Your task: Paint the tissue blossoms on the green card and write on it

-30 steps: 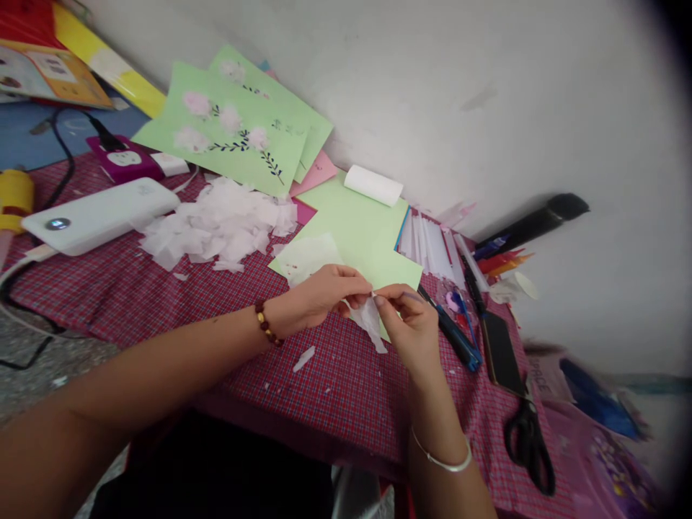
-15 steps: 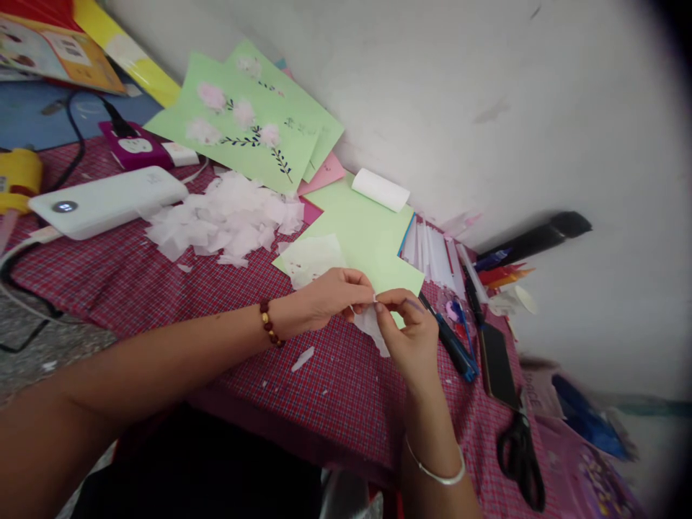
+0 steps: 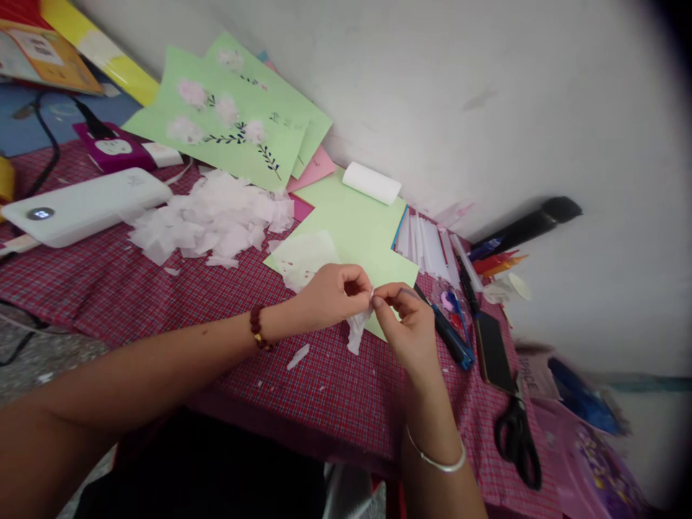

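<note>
My left hand point(image 3: 329, 295) and my right hand point(image 3: 411, 326) meet over the red checked cloth point(image 3: 162, 288). Both pinch a small piece of white tissue paper point(image 3: 357, 329) between fingertips, and it hangs crumpled below them. A beaded bracelet sits on my left wrist, a thin bangle on my right. Just behind the hands lies a plain green sheet point(image 3: 357, 231) with a thin white tissue square point(image 3: 303, 256) on its near corner.
A heap of torn tissue pieces point(image 3: 208, 216) lies at the left, next to a white power bank point(image 3: 81, 205). Green cards with tissue flowers point(image 3: 227, 122) lean on the wall. A tissue roll point(image 3: 373, 183), pens point(image 3: 454, 335) and black scissors point(image 3: 516, 436) sit to the right.
The tissue piece, spread and hanging lower before, is now bunched tighter and shorter between my fingertips. Both hands stayed in about the same spot.
</note>
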{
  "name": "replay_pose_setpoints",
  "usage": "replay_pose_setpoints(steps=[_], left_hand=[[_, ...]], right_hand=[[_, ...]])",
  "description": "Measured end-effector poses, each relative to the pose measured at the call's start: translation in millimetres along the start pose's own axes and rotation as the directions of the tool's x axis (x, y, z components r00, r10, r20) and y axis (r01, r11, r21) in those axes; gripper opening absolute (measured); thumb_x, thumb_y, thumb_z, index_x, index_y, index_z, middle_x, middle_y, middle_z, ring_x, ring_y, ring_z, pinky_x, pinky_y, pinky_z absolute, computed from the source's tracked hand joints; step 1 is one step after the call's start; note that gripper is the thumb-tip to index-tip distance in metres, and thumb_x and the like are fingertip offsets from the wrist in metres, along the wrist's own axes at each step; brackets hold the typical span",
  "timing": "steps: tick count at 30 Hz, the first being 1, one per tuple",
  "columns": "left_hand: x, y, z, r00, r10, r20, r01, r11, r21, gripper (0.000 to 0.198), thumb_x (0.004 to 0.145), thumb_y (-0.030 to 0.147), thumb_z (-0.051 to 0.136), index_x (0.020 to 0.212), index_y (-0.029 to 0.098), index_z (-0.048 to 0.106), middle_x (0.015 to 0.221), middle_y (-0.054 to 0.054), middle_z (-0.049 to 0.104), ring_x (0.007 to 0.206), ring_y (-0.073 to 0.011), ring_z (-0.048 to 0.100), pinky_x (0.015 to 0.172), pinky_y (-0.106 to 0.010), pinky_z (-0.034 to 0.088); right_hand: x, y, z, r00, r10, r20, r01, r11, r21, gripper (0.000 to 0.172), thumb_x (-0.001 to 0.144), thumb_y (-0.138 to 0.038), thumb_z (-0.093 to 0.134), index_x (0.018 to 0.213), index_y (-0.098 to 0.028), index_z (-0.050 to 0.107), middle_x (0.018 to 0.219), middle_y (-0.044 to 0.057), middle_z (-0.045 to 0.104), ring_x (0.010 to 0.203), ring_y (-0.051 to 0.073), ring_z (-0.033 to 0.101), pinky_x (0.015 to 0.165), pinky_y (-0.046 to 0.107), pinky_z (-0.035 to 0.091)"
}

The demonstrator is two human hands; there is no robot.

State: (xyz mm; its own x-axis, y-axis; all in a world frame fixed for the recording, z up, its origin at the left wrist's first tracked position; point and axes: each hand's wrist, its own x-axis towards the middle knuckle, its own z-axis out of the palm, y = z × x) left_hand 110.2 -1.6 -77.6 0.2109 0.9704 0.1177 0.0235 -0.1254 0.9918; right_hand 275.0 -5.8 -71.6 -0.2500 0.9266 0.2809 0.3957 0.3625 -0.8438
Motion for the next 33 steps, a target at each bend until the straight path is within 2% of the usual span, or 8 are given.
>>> replay_pose_setpoints(steps=[7,11,13,16,19,23,29,33], left_hand=[[1.8,1.7,0.0,0.977,-0.200,0.070,0.212,0.926,-0.312,0.004,0.075,0.015,0.054,0.072,0.015,0.056,0.061,0.003,0.055,0.052,-0.0056,0.051,0.052,-0.019,0.043],[3.4,2.1,0.1,0.973,-0.222,0.060,0.227,0.890,-0.395,0.003,0.075,0.014,0.053,0.072,0.014,0.054,0.068,0.000,0.059,0.059,-0.0075,0.058,0.061,-0.022,0.050],[3.3,3.5,-1.1,0.985,-0.173,0.025,0.171,0.922,-0.347,0.004,0.073,0.012,0.052,0.076,0.015,0.053,0.070,0.000,0.058,0.063,-0.0086,0.058,0.064,-0.024,0.051],[2.4,5.9,-4.4,0.997,0.041,-0.070,-0.045,0.997,-0.058,0.031,0.066,0.007,0.054,0.095,0.015,0.057,0.081,0.000,0.058,0.065,-0.0082,0.053,0.059,-0.020,0.046],[1.6,6.6,-6.4,0.987,0.162,-0.005,-0.159,0.976,0.151,0.049,0.067,0.007,0.056,0.115,0.016,0.055,0.089,-0.001,0.059,0.061,-0.0067,0.049,0.055,-0.020,0.041],[2.3,4.7,-4.6,0.996,0.072,0.046,-0.077,0.990,0.119,0.010,0.076,0.020,0.059,0.084,0.014,0.059,0.066,0.003,0.052,0.055,-0.0067,0.045,0.050,-0.020,0.035],[3.1,3.0,-4.7,0.995,-0.007,0.095,0.001,0.998,0.064,0.012,0.078,0.022,0.059,0.070,0.016,0.052,0.053,0.006,0.048,0.046,-0.0062,0.045,0.045,-0.019,0.033],[1.8,3.0,-5.2,0.988,-0.022,0.151,0.007,0.995,0.102,0.012,0.082,0.024,0.056,0.073,0.016,0.055,0.050,0.007,0.046,0.041,-0.0059,0.045,0.042,-0.019,0.033]], right_hand=[[3.4,7.4,0.5,0.991,0.123,0.048,-0.131,0.956,0.263,0.014,0.087,-0.033,0.056,0.080,-0.020,0.058,0.074,0.000,0.060,0.069,0.013,0.058,0.068,0.029,0.050],[2.8,2.7,5.5,0.996,0.063,0.056,-0.070,0.989,0.129,0.011,0.080,-0.028,0.062,0.088,-0.022,0.058,0.084,0.001,0.060,0.076,0.014,0.059,0.072,0.029,0.050],[2.5,0.9,7.7,0.999,0.048,0.021,-0.049,0.998,0.049,0.005,0.080,-0.023,0.059,0.085,-0.021,0.058,0.084,0.001,0.059,0.075,0.014,0.057,0.069,0.027,0.048],[2.5,-0.1,8.2,0.995,0.100,-0.013,-0.099,0.993,0.071,0.008,0.084,-0.024,0.053,0.081,-0.020,0.060,0.078,0.001,0.058,0.067,0.013,0.054,0.061,0.025,0.044],[2.8,-1.4,6.3,0.991,0.135,0.004,-0.135,0.984,0.118,0.014,0.085,-0.030,0.055,0.078,-0.019,0.061,0.074,0.000,0.057,0.062,0.012,0.051,0.056,0.024,0.041],[2.8,-2.6,4.2,0.993,0.121,0.008,-0.121,0.986,0.118,0.020,0.084,-0.034,0.059,0.073,-0.018,0.064,0.071,0.000,0.058,0.062,0.012,0.051,0.057,0.025,0.041],[2.5,4.9,4.2,0.983,0.179,-0.051,-0.160,0.952,0.262,0.016,0.080,-0.034,0.065,0.074,-0.019,0.064,0.067,-0.002,0.054,0.055,0.010,0.046,0.051,0.023,0.037],[1.4,6.8,0.9,0.985,0.170,-0.037,-0.152,0.946,0.286,0.020,0.086,-0.040,0.060,0.095,-0.022,0.064,0.074,-0.001,0.055,0.058,0.010,0.046,0.052,0.022,0.037]])
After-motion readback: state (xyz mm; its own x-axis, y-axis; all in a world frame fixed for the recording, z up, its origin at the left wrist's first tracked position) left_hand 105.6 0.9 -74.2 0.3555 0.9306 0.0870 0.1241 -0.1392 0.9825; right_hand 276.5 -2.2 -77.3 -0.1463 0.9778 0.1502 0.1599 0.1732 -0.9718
